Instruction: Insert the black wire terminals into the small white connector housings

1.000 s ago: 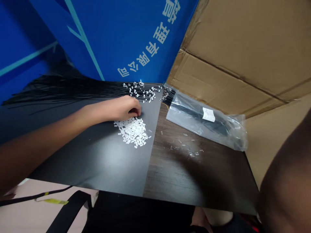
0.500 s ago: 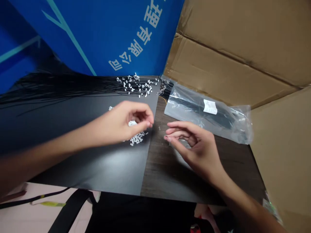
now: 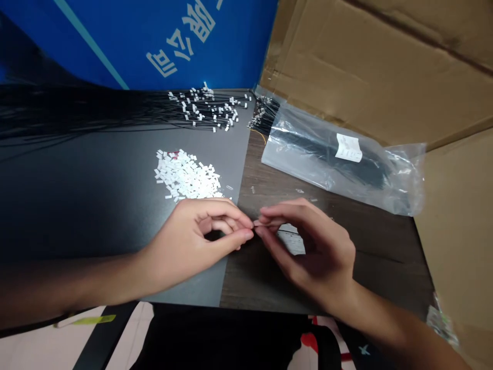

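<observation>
My left hand and my right hand meet fingertip to fingertip over the seam between a grey mat and the dark wood tabletop. Each is closed in a pinch of thumb and fingers. Whatever sits between the fingertips is too small to name. Behind my left hand lies a pile of small white connector pieces on the grey mat. Beneath my right hand, partly covered by it, a pale sheet with strands shows on the wood.
Black cables with white connector ends stretch along the back left. A clear plastic bag of black cables with metal ends lies at the back right. A blue panel and cardboard walls border the table. Tiny clear bits lie on the wood.
My hands have come together from apart, so their fingertips now meet. The left hand has moved down and right, uncovering the white pile. The view has shifted.
</observation>
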`<state>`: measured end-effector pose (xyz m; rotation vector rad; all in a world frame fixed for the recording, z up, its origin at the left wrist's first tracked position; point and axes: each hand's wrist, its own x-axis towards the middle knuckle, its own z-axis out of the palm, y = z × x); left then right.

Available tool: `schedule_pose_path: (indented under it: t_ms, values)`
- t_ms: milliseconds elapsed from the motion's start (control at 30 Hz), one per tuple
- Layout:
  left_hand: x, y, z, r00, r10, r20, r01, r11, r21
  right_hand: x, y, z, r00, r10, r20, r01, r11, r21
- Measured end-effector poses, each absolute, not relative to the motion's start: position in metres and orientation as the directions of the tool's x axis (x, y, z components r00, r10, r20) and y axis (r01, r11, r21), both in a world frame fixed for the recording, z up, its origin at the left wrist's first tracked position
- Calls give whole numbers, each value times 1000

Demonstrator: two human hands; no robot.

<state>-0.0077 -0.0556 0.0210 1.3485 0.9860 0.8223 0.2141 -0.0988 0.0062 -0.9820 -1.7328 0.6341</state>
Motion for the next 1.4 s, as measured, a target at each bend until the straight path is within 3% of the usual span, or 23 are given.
schedule_pose_path:
  t_ms: [133,333,467,733,1000,1100,1300,1400]
  values:
    - [-9,-58,16,399,917,8,46,-29,999,213,-101,7,-219,762,610,393,640,-660]
    - [-17,-55,12,449,864,227,49,-277,960,215,-101,11,-222,770,598,392,632,-669]
    - [-17,-53,12,449,858,250,35,-296,954,219,-98,15,-288,813,507,405,583,-704]
    - [-11,-55,21,408,910,71,-2,-77,997,218,-100,20,-242,842,481,410,539,-736]
    - [-10,-58,17,427,894,-134,22,138,990,219,-102,17,-261,816,517,480,574,-663]
    - [-10,-57,19,443,878,-183,34,187,982,220,-103,15,-298,783,546,542,610,-578]
    - [-10,-56,22,463,850,-253,74,248,966,229,-104,11,-425,630,650,636,718,-281]
    - [-10,-57,22,469,845,-256,69,253,965,232,-105,13,-471,620,627,633,733,-249]
